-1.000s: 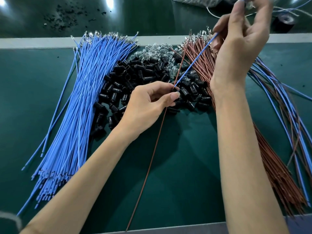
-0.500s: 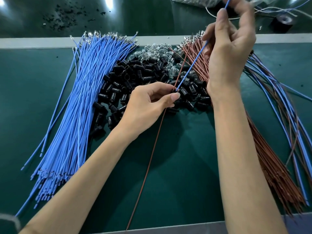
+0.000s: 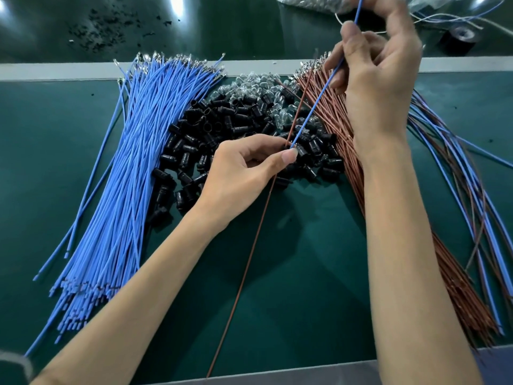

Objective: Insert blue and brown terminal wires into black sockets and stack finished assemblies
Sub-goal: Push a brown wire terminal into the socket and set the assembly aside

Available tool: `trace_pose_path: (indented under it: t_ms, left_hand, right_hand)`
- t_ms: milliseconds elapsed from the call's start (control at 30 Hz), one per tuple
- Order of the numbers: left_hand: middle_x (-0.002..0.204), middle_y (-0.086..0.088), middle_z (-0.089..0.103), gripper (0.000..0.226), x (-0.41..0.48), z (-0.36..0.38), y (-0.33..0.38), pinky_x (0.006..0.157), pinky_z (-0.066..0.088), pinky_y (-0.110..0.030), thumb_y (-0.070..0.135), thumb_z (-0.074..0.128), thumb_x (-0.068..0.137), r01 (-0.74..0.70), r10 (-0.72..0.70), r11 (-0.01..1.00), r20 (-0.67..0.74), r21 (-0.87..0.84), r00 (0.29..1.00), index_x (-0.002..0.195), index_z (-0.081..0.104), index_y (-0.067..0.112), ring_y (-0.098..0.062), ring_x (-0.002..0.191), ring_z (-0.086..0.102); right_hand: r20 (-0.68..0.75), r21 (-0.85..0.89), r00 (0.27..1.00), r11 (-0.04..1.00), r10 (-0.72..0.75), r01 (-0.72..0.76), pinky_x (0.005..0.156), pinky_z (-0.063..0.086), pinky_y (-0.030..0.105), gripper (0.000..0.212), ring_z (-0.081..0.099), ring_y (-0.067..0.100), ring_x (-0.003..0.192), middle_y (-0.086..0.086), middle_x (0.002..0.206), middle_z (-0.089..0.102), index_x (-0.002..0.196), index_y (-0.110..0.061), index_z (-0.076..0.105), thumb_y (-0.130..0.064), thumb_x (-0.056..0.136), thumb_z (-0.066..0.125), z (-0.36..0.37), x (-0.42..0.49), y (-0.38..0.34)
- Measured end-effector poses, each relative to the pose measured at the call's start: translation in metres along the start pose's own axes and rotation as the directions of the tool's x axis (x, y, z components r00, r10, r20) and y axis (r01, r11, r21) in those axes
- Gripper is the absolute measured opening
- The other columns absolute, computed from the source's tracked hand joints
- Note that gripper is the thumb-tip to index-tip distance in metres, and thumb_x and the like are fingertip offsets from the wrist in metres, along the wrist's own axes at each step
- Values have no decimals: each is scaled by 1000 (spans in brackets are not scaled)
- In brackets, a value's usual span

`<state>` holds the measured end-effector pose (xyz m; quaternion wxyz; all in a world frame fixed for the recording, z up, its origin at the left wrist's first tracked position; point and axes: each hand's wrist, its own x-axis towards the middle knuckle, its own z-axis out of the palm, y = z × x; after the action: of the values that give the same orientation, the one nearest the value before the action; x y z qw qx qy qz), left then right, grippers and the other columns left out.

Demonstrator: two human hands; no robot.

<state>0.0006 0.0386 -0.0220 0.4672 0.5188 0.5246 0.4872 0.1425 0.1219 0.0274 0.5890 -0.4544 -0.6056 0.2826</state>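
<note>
— Where do we have room to move?
— On the mat between our forearms. Only one brown wire crosses that stretch, slanting down to the pale near edge. Open green also shows left of the blue bundle.
— And the far edge?
— A pale strip runs along it. The metal tips of the blue bundle and the brown bundle reach it. Beyond lie black crumbs and one tape roll.
— Our hands?
— Two. Our left hand is curled over the socket pile, thumb and forefinger pinching the brown wire where the low end of one blue wire meets it. Whether a socket sits in that pinch, we cannot tell. Our right hand, raised above the brown bundle's far end, grips the blue wire higher up with curled fingers.
— Counts?
— One blue wire and one brown wire in hand. The bundles, the sockets and the clear bulbs are too many to count. At the right, mixed wires fan out beside the brown bundle and run past the view's edge.
</note>
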Motion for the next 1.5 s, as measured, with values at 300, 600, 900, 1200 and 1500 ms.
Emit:
trace_pose_path:
  t_ms: [300, 600, 900, 1200, 1500]
  left_hand:
    - [77, 8, 74, 13, -1, 1, 0, 77, 54, -18, 13, 74, 82, -22, 22, 1000, 17, -20, 1000, 82, 71, 26, -7, 79, 69]
    - [80, 3, 73, 9, 0, 3, 0, 77, 54, -21, 12, 72, 84, -39, 37, 998, -50, -41, 998, 87, 71, 21, -8, 77, 66]
    - [77, 13, 72, 14, 0, 4, -2, 75, 51, -17, 13, 71, 84, -70, 68, 997, -74, -27, 995, 86, 70, 27, -3, 76, 65]
    - [75, 14, 72, 16, 0, 6, -5, 71, 49, -13, 10, 73, 83, -77, 78, 997, -57, 10, 995, 86, 72, 25, 2, 74, 65]
    - [82, 7, 73, 13, 1, 4, -4, 76, 51, -17, 11, 71, 85, -69, 68, 998, -74, -5, 995, 95, 72, 18, -4, 79, 67]
  right_hand:
    - [94, -91, 994, 993, -62, 70, 57, 48, 23, 21, 57, 8, 51, -7, 65, 62, 118, -12, 53, -12, 98, 51, 1, -7, 2]
    - [262, 321, 938, 896, 227, -307, 67, 50, 20, 14, 65, 9, 73, -5, 73, 71, 94, -14, 63, -10, 83, 71, -17, -26, 9]
    - [439, 23, 877, 973, 198, -231, 60, 49, 13, 17, 61, 1, 56, -11, 61, 66, 77, -18, 64, -4, 86, 69, -6, -34, 20]
    - [482, -19, 860, 983, 167, -180, 57, 49, 17, 23, 59, 2, 54, -10, 62, 66, 73, -20, 62, -1, 85, 68, -8, -35, 22]
    - [340, 4, 927, 986, 158, -169, 57, 49, 17, 22, 59, 1, 54, -14, 60, 65, 71, -22, 64, -4, 82, 71, -2, -42, 22]
